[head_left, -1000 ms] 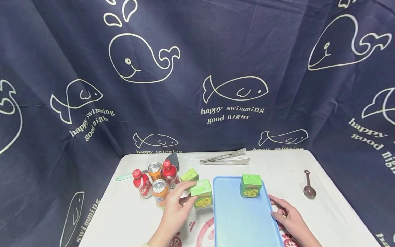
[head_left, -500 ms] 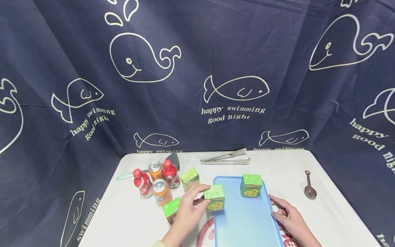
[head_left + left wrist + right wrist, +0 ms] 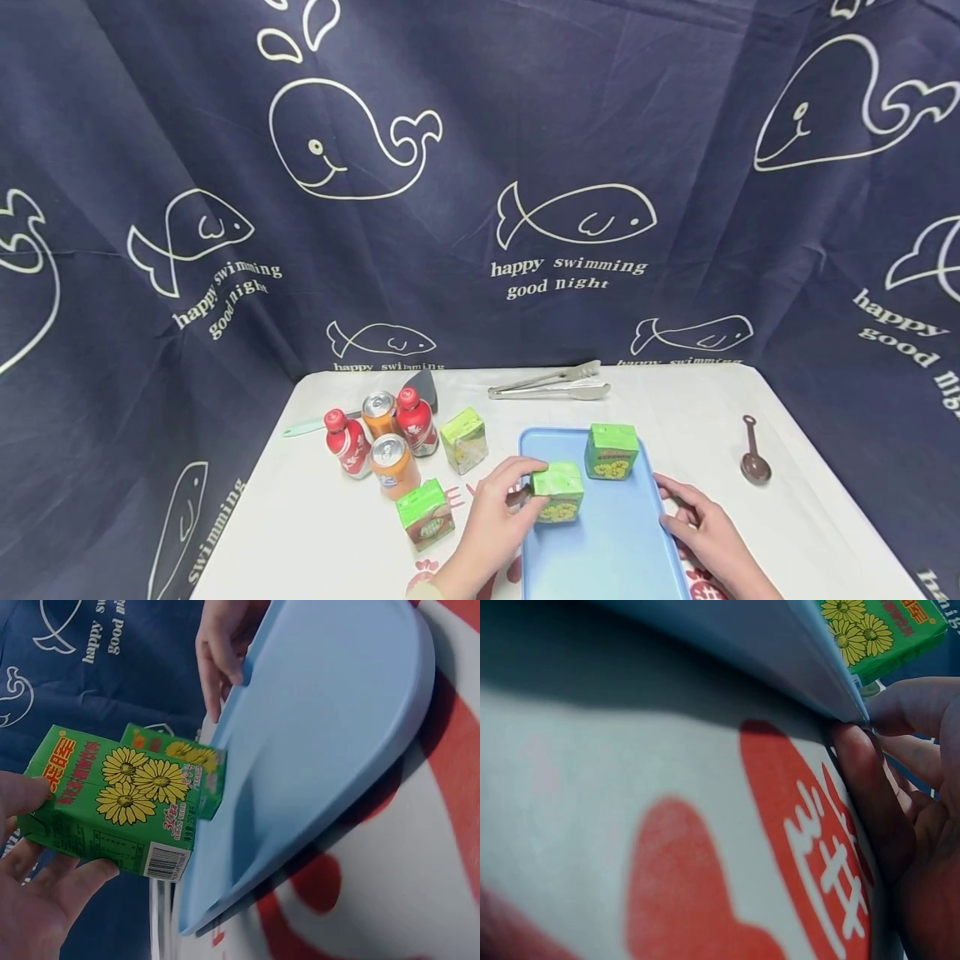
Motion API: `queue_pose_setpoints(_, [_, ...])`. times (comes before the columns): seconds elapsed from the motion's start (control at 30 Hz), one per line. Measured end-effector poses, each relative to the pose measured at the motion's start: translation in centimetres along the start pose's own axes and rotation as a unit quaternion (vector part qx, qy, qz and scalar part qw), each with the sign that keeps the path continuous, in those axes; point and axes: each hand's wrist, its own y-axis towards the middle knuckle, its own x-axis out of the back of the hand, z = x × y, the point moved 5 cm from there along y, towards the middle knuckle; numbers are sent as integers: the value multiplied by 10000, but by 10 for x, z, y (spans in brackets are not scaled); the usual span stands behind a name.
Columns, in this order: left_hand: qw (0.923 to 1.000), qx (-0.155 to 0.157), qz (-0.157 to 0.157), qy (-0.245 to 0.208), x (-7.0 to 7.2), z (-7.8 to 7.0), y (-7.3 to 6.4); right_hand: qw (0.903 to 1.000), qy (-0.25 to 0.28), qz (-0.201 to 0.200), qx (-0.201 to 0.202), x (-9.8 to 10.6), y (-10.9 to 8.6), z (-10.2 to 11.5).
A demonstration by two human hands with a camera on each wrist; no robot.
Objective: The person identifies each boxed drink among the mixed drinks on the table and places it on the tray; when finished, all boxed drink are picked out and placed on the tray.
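Observation:
My left hand [image 3: 493, 518] grips a green drink carton [image 3: 559, 493] with yellow flowers on its front, thumb on one side and fingers on the other. The carton is upright over the left part of a light blue tray [image 3: 600, 558]; in the left wrist view, its barcode end [image 3: 165, 861] overlaps the tray's far end. A matching carton [image 3: 611, 452] stands on the tray near its far right corner. My right hand [image 3: 708, 531] holds the tray's right edge, and in the right wrist view the thumb [image 3: 862, 761] lies right at the rim.
Left of the tray stand two more green cartons, a nearer one [image 3: 425, 514] and a farther one [image 3: 464, 440]. Beyond them are orange cans [image 3: 394, 468], red bottles [image 3: 417, 423] and a spatula [image 3: 422, 392]. Metal tongs [image 3: 551, 385] lie at the back, a brown scoop [image 3: 754, 467] at right.
My left hand has carried the flowered carton rightwards from beside the other drinks to over the tray, uncovering the nearer green carton. The right hand has stayed at the tray's edge.

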Motion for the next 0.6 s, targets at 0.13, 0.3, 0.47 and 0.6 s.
queue_pose_setpoints(0.13, [9999,139,73,-53,-12,5,1,10000,2,10,-36,0,0,0])
queue_pose_setpoints(0.3, [9997,175,69,-174,-26,9,0,10000,1,-25,56,0,1,1])
queue_pose_setpoints(0.47, [9995,258,49,-152,-38,11,0,10000,34,-42,72,0,1,0])
queue_pose_setpoints(0.6, [9993,300,118,-197,-48,11,1,10000,33,-21,15,0,1,-2])
